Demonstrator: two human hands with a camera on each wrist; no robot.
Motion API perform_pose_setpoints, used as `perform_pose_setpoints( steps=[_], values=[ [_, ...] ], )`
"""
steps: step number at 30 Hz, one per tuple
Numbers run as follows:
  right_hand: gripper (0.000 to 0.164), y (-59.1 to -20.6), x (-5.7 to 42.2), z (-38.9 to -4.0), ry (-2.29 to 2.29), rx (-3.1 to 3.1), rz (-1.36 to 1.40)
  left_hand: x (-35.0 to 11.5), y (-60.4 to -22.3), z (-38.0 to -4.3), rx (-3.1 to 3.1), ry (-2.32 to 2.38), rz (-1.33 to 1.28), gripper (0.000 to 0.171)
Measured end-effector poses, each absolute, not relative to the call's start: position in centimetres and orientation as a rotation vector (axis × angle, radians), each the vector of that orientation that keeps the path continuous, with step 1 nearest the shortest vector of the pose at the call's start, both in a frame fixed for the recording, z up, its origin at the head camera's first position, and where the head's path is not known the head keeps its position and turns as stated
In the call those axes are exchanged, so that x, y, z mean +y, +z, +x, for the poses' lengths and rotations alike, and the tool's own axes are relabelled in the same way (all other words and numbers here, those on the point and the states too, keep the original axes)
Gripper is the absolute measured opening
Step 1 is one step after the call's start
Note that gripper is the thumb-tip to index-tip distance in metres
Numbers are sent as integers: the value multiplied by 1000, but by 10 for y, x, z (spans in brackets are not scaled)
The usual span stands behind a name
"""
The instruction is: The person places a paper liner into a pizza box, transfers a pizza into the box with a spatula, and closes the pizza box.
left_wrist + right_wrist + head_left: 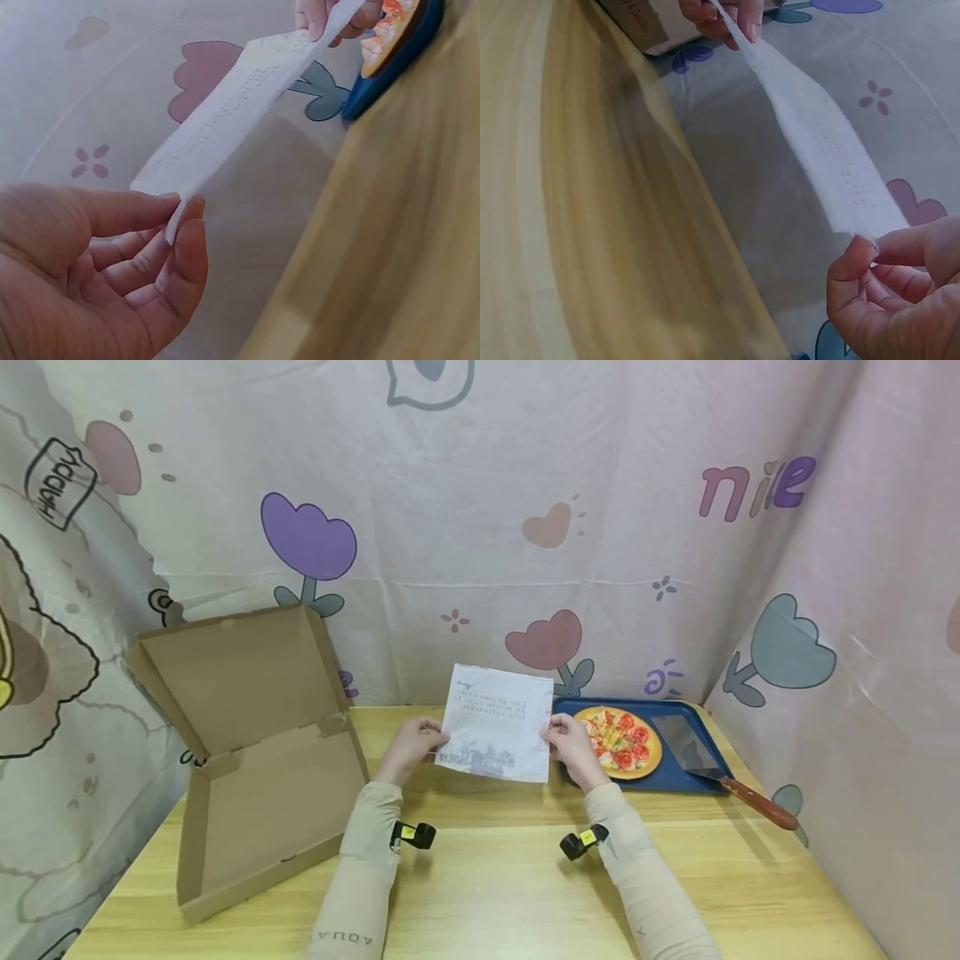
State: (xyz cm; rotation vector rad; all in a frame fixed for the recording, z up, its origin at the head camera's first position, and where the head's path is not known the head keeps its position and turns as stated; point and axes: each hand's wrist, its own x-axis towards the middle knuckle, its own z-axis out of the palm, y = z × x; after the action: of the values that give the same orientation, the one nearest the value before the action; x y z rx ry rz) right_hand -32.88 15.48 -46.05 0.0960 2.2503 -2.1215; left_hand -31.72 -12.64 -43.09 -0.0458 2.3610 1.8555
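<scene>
White paper (pixel 495 723) is mid-frame, up in the air between the two hands. Left hand (pixel 411 749) pinches its left edge, right hand (pixel 576 750) its right edge, thumb against forefinger on both sides; the wrist views confirm it. Paper tips a little and bows slightly. Opposite-edge grip likely because it's thin and floppy: two pinch points keep it spread. Faint print on it looks flipped in the head view. Can't tell if it's one sheet or a flat bag.

Cardboard box (pixel 281 806), left of frame: lid up, inside facing the person, probably so both hands can reach in from the front. Can't tell if the lid leans on the curtain (pixel 442 518).

Blue tray (pixel 667 778), right of frame: carries pizza (pixel 622 745) on its left half, spatula (pixel 738 790) on the right. Wooden handle juts past the tray's front right corner, presumably for an easy grab.

Surface: light wood-grain counter (pixel 480 893), soft shadows. Room: pale cloth wraps back and both sides, printed with tulips, hearts, lettering. Even light in the head view, dimmer in the wrist views.
</scene>
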Motion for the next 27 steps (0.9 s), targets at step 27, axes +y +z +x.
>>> perform_pose_setpoints(
  steps=[27],
  values=[
    [11, -433, 151, -317, -2296, 2090, -24, -178, -397, -260, 2576, 1729, 88, 24]
  ],
)
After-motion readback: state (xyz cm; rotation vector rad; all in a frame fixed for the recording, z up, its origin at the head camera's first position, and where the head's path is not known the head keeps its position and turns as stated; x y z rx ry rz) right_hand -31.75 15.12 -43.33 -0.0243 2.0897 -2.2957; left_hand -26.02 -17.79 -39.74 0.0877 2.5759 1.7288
